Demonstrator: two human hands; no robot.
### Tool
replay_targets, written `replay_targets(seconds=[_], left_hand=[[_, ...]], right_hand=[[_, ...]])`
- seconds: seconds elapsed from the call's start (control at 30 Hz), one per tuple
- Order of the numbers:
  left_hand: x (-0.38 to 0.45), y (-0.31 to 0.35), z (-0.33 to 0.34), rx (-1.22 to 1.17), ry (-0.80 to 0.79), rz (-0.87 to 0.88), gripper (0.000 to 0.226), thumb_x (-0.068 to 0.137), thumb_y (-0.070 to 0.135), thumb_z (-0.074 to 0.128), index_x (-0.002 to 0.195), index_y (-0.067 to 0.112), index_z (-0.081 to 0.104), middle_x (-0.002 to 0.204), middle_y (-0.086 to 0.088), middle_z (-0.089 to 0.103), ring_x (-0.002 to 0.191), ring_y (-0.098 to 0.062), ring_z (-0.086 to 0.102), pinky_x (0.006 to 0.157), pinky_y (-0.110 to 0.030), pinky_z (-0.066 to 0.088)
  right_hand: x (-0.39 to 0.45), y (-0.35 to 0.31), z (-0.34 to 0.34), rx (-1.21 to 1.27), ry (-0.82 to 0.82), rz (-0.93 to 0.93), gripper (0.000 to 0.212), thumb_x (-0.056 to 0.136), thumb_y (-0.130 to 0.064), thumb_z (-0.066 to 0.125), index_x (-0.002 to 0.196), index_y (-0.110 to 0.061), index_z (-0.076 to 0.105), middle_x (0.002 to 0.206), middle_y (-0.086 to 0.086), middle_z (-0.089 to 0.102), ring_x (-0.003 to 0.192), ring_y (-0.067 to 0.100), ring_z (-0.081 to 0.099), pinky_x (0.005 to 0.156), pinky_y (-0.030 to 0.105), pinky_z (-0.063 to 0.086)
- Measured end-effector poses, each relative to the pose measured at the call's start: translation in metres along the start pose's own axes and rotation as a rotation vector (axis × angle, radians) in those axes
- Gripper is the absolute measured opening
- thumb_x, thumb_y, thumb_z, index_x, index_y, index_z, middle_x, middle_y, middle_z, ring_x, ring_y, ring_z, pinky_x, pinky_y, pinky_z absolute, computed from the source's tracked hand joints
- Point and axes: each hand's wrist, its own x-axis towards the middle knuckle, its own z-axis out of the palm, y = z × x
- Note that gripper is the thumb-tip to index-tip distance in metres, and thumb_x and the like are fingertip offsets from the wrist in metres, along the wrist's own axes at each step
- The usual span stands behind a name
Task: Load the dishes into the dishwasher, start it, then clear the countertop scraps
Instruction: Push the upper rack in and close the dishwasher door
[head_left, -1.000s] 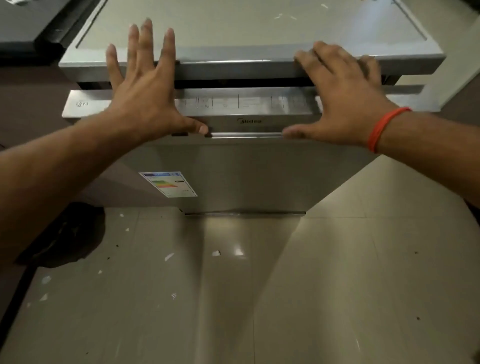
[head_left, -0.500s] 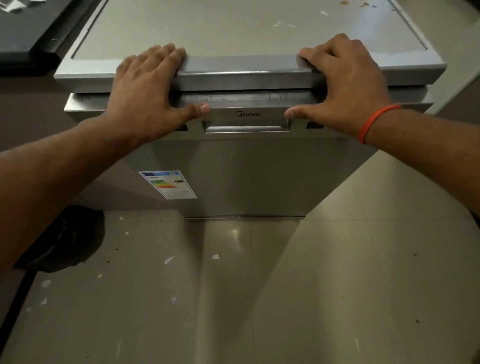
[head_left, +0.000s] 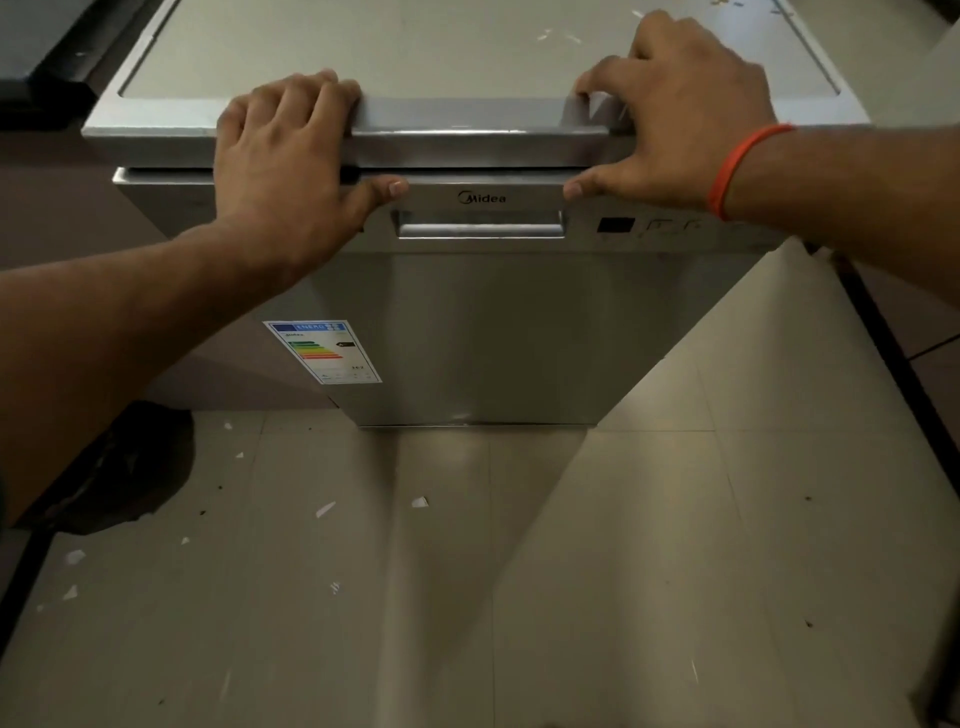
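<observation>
Both hands clasp the front lip of one silver stainless-steel dishwasher (head_left: 493, 332). Left hand (head_left: 283, 156), at ten o'clock in view, curls four fingers over the grey top edge (head_left: 457, 117), thumb pressed on the door's upper strip. Right hand (head_left: 685, 109), at one o'clock, hooks its fingers over the same edge, thumb on the strip too, one orange wristband (head_left: 740, 166) on the wrist. Between the thumbs sit one recessed door handle (head_left: 480, 224) and, at three o'clock from it, one dark display (head_left: 614, 225). One energy label (head_left: 322, 351) sticks low on the door. Several pale scraps (head_left: 420, 502) dot the beige tiled floor (head_left: 649, 571).
</observation>
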Motion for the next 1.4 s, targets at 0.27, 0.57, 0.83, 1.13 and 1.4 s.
replay_targets(seconds=[0.27, 0.57, 0.83, 1.13, 1.4], left_hand=[[0.005, 0.001, -0.014, 0.048, -0.072, 0.021, 0.072, 0.092, 0.06, 0.062, 0.147, 0.021, 0.038, 0.151, -0.015, 0.045, 0.137, -0.042, 0.041, 0.105, -0.06, 0.038], [-0.002, -0.008, 0.008, -0.012, 0.037, 0.03, 0.071, 0.095, 0.065, 0.052, 0.15, 0.023, 0.036, 0.151, -0.011, 0.041, 0.138, -0.037, 0.036, 0.117, -0.054, 0.024], [-0.002, -0.012, 0.014, -0.055, 0.078, 0.017, 0.074, 0.095, 0.072, 0.043, 0.151, 0.025, 0.038, 0.153, -0.007, 0.041, 0.138, -0.034, 0.037, 0.114, -0.05, 0.024], [0.002, -0.01, 0.019, -0.06, 0.114, -0.016, 0.061, 0.093, 0.061, 0.056, 0.143, 0.028, 0.044, 0.145, -0.004, 0.045, 0.132, -0.034, 0.04, 0.108, -0.051, 0.028], [0.001, -0.011, 0.022, -0.044, 0.126, -0.022, 0.063, 0.095, 0.066, 0.05, 0.146, 0.029, 0.042, 0.149, -0.003, 0.043, 0.134, -0.031, 0.038, 0.113, -0.05, 0.026]], right_hand=[[0.003, 0.003, 0.0, -0.056, -0.038, -0.051, 0.082, 0.08, -0.063, 0.07, 0.148, -0.027, 0.04, 0.139, 0.014, 0.042, 0.128, 0.037, 0.041, 0.088, 0.056, 0.046], [-0.01, 0.002, 0.046, 0.07, 0.103, -0.058, 0.082, 0.091, -0.056, 0.063, 0.156, -0.022, 0.026, 0.159, 0.012, 0.033, 0.146, 0.034, 0.032, 0.121, 0.053, 0.024], [-0.011, 0.003, 0.045, 0.134, 0.151, -0.052, 0.081, 0.086, -0.051, 0.071, 0.153, -0.023, 0.036, 0.157, 0.009, 0.041, 0.144, 0.031, 0.037, 0.117, 0.052, 0.028], [-0.005, 0.002, 0.048, 0.252, 0.189, 0.02, 0.078, 0.08, -0.045, 0.079, 0.148, -0.028, 0.046, 0.153, 0.004, 0.048, 0.141, 0.028, 0.044, 0.116, 0.053, 0.032], [-0.009, -0.004, 0.045, 0.18, 0.176, 0.039, 0.079, 0.083, -0.051, 0.074, 0.15, -0.027, 0.041, 0.156, 0.005, 0.044, 0.143, 0.027, 0.04, 0.118, 0.051, 0.029]])
